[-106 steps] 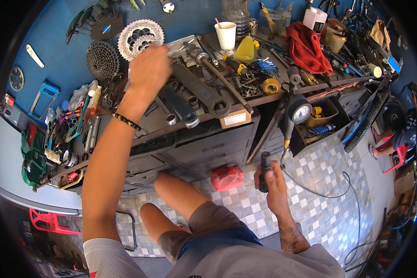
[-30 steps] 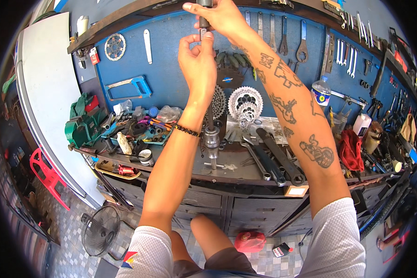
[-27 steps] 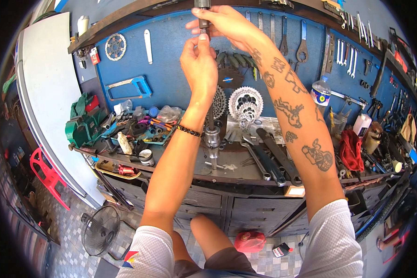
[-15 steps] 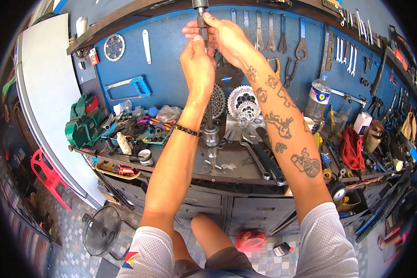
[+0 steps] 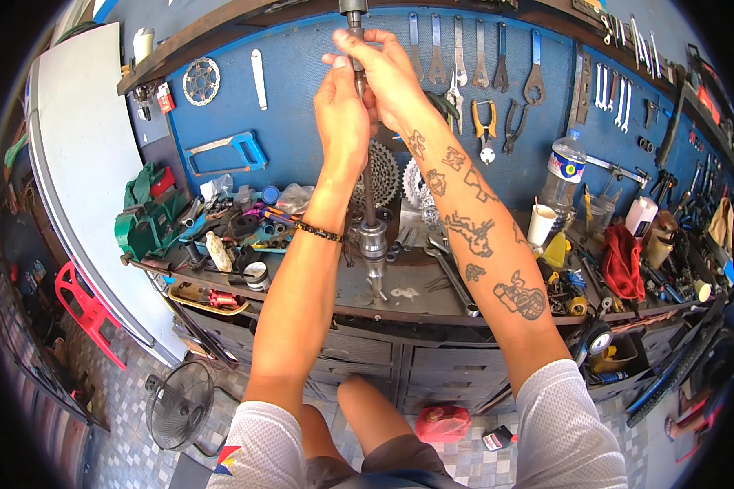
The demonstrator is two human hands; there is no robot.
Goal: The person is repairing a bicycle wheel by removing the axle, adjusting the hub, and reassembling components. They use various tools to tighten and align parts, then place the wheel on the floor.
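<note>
A long upright metal shaft (image 5: pixel 370 196) runs down the middle of the view, with a silver cylindrical end (image 5: pixel 373 242) low over the workbench. Its top, with a stepped dark fitting, reaches the upper edge of the picture. My left hand (image 5: pixel 344 114) is closed around the shaft near the top, thumb pointing up. Just above and to the right, my right hand (image 5: pixel 386 73) grips the same shaft, thumb across its front and fingers partly behind. Behind the shaft stands a bicycle cassette (image 5: pixel 383 175), and a second cassette (image 5: pixel 416 186) is mostly hidden by my right forearm.
The workbench (image 5: pixel 342 289) carries a green vise (image 5: pixel 145 224), loose tools and a large wrench (image 5: pixel 457 281). Spanners and orange-handled pliers (image 5: pixel 485 122) hang on the blue board. A white cup (image 5: pixel 541 222) and a plastic bottle (image 5: pixel 564 175) stand right. A fan (image 5: pixel 179 407) is on the floor.
My right hand has curled its outstretched fingers in around the shaft. Its forearm has swung left, uncovering the cup and the orange-handled pliers and covering more of the second cassette.
</note>
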